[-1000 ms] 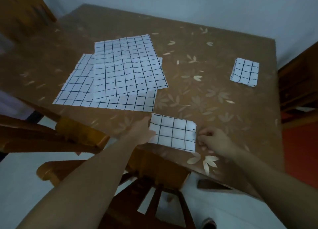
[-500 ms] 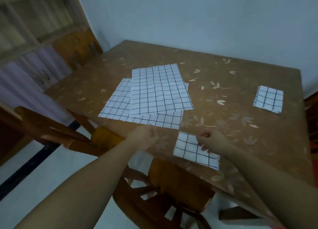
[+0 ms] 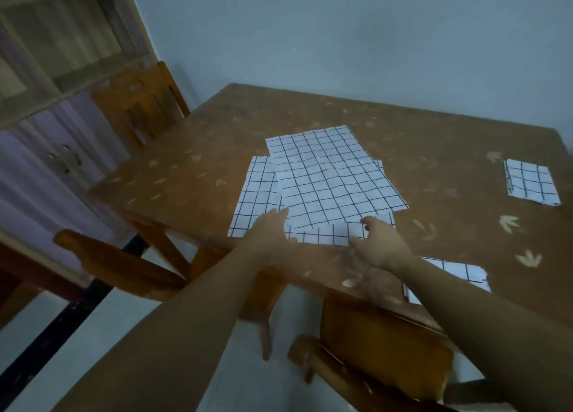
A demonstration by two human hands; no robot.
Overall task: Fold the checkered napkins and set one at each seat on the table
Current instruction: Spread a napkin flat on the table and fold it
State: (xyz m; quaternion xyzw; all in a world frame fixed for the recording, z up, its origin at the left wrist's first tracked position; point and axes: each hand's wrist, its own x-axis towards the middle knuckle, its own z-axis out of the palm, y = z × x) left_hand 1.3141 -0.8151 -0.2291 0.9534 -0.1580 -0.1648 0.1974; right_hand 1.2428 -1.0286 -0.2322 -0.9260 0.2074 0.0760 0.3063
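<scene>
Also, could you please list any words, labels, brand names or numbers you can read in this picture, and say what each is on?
None: there is no readable text in this view.
The checkered napkins carry only a black grid, the table only pale leaf prints, and the cabinet and chair show no marking.

You have a brown table (image 3: 434, 151) with pale leaf shapes all over its top. Near the middle lies a big open bottom napkin (image 3: 257, 191), flat on the wood. A top napkin (image 3: 331, 176), open too, lies on it a bit crooked, and its far end sticks out onto the table. Well off to your right sits a far folded napkin (image 3: 531, 183). By the near edge sits a near folded napkin (image 3: 459, 270), partly hidden.
</scene>
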